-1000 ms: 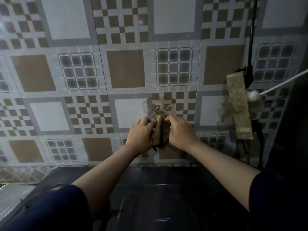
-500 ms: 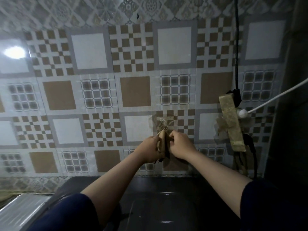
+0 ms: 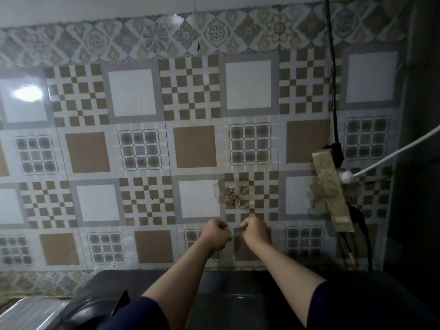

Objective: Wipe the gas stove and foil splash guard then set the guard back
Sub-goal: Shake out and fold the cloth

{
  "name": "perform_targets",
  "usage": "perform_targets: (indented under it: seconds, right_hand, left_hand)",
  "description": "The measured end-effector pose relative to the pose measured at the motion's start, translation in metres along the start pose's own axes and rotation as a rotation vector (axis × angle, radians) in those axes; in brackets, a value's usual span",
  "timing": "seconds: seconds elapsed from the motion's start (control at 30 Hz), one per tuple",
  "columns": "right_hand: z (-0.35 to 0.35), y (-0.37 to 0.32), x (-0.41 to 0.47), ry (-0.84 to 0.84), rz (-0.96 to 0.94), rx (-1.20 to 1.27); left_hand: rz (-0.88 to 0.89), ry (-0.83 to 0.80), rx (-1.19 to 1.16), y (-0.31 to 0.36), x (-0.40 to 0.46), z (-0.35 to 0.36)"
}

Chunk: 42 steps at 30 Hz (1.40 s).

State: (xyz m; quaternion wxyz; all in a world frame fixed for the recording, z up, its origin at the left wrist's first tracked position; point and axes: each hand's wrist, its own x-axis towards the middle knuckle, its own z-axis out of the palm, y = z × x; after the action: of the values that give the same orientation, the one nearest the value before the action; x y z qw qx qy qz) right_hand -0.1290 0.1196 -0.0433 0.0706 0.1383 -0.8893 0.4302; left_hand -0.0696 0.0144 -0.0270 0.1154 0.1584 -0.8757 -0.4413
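The tiled wall [image 3: 142, 139] filled most of the view: glossy square tiles in brown, white and grey checker patterns, with a floral border strip above and a bright glare patch at upper left. A clear, film-like sheet [image 3: 252, 151] appeared to lie flat over its central tiles, showing only as faint straight edges; whether this was the splash guard could not be determined. Below the wall sat the gas stove [image 3: 238, 294], a dark, smooth, faintly reflective top. At right, a power strip [image 3: 331, 191] wrapped in yellowed tape hung tilted, with a black cable and a white cable leading off. A small taped-on hook [image 3: 234, 198] (brassy, under clear tape) sat just above the hands.

The left hand [image 3: 215, 234] and right hand [image 3: 256, 232] were both curled into fists close together against the wall, apparently pinching something thin between them; what they gripped could not be told.

Judged as the step in hand: seating the sheet. Even, light pressure from both hands, pulling level, should avoid creasing it.
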Motion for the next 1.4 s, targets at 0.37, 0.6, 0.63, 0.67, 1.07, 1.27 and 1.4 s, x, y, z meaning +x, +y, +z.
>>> perform_targets:
  seconds: [0.37, 0.6, 0.63, 0.67, 1.07, 1.27, 1.4]
  right_hand:
    - [0.008, 0.043, 0.03, -0.504, 0.051, -0.326]
    - [-0.003, 0.039, 0.026, -0.673, 0.117, -0.324]
    - [-0.004, 0.038, 0.023, -0.678, 0.115, -0.33]
    - [-0.004, 0.038, 0.021, -0.69, 0.12, -0.338]
    - [0.012, 0.059, 0.048, -1.015, 0.094, -0.587]
    - [0.032, 0.067, 0.067, -1.18, 0.087, -0.627]
    - [0.041, 0.067, 0.07, -1.284, 0.061, -0.707]
  left_hand:
    - [0.039, -0.207, 0.484, -0.041, 0.038, 0.009]
    - [0.078, -0.452, 0.675, -0.04, 0.042, 0.008]
    - [0.085, -0.474, 0.697, -0.041, 0.042, 0.008]
    - [0.09, -0.504, 0.721, -0.043, 0.041, 0.008]
    - [0.179, -0.735, 0.792, -0.06, 0.06, 0.001]
    - [0.187, -0.79, 0.816, -0.068, 0.075, 0.015]
    - [0.213, -0.798, 0.852, -0.069, 0.084, 0.028]
